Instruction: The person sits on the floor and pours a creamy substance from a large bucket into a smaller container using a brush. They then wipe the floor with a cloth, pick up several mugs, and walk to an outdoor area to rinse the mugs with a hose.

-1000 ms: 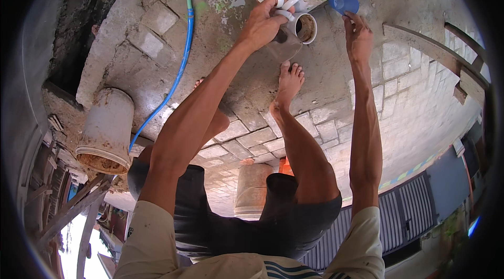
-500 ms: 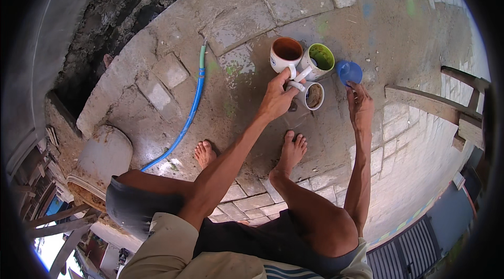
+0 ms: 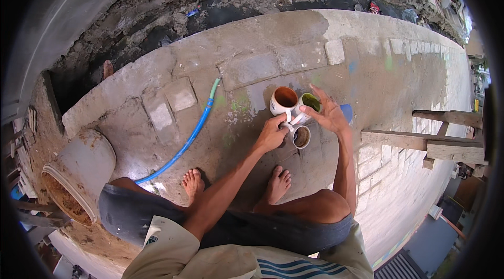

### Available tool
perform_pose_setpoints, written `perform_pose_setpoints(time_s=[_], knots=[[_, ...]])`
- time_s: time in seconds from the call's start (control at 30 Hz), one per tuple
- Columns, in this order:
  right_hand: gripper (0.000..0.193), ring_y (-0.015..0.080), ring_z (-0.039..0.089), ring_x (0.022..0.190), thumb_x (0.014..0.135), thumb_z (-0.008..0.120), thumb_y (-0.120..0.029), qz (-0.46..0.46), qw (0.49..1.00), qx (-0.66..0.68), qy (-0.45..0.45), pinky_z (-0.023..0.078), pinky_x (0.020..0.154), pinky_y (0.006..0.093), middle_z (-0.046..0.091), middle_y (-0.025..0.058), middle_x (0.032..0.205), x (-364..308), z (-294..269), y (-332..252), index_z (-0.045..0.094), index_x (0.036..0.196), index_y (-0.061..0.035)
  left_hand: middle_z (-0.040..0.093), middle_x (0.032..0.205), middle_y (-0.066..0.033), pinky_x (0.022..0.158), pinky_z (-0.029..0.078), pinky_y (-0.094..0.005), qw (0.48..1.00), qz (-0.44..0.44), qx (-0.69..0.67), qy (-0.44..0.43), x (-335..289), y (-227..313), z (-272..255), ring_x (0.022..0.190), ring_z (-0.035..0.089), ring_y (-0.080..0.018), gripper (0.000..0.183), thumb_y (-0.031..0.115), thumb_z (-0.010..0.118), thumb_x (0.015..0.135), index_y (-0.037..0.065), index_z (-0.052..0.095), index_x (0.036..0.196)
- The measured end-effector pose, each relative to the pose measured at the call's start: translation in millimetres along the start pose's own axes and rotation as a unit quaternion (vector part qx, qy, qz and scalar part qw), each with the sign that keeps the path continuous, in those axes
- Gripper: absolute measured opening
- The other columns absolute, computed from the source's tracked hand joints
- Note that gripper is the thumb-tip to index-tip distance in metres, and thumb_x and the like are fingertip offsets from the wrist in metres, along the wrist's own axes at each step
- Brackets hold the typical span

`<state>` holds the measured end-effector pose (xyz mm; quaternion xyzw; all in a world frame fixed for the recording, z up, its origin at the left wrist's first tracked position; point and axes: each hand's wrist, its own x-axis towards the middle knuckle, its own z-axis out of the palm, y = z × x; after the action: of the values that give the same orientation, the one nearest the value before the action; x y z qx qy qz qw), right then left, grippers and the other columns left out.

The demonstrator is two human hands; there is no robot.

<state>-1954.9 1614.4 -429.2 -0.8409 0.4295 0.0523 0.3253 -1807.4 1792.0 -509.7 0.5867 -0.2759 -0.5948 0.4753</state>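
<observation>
My left hand (image 3: 272, 134) is curled around the mug handles (image 3: 297, 120), holding on. The brown-inside mug (image 3: 284, 99), the green-inside mug (image 3: 311, 102) and the small mug (image 3: 301, 137) are bunched together past my toes (image 3: 284, 173). My right hand (image 3: 331, 116) is spread wide beside the green-inside mug, gripping nothing. I can't tell if it touches that mug. The blue cup (image 3: 347, 113) peeks out from behind my right hand.
</observation>
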Motion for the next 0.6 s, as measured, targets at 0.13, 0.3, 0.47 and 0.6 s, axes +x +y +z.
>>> perform_pose_setpoints(time_s=[0.13,0.3,0.47,0.6], knots=[[0.086,0.0271,0.062,0.123,0.086,0.086,-0.042,0.049,0.992,0.062,-0.099,0.051,0.103,0.038,0.062,0.0212,0.139,23.9,26.1,5.0,0.049,0.154,-0.0059,0.072,0.108,-0.0083,0.087,0.05,-0.0315,0.999,-0.023,0.022,-0.009,-4.1,3.4,-8.9,0.097,0.062,-0.0134,0.042,-0.004,0.061,0.089,0.006,0.07,0.129],[0.076,0.0231,0.07,0.104,0.081,0.089,-0.027,0.056,0.97,0.23,-0.05,0.055,0.094,0.0355,0.075,0.0155,0.114,20.8,39.5,14.1,0.055,0.145,-0.0027,0.072,0.104,-0.0067,0.085,0.051,-0.0312,1.0,-0.006,0.003,0.008,-12.2,4.7,-17.4,0.093,0.061,-0.0123,0.044,-0.005,0.06,0.089,0.008,0.072,0.129],[0.072,0.0327,0.068,0.11,0.081,0.086,-0.025,0.013,0.991,0.101,0.088,0.054,0.096,0.0409,0.07,0.0204,0.116,11.4,46.1,18.7,0.055,0.143,-0.0035,0.075,0.105,-0.0071,0.084,0.052,-0.0306,0.998,0.023,-0.004,0.055,-23.3,-0.4,-16.3,0.091,0.063,-0.0122,0.042,-0.005,0.058,0.091,0.01,0.075,0.126],[0.074,0.0413,0.062,0.117,0.08,0.087,-0.027,0.0,0.991,0.041,0.126,0.051,0.099,0.0475,0.062,0.0221,0.124,7.4,53.0,23.0,0.054,0.143,-0.0054,0.076,0.1,-0.0069,0.076,0.053,-0.0316,0.997,0.002,-0.036,0.065,-27.3,-0.1,-14.3,0.081,0.063,-0.0122,0.04,-0.004,0.057,0.093,0.012,0.076,0.125]])
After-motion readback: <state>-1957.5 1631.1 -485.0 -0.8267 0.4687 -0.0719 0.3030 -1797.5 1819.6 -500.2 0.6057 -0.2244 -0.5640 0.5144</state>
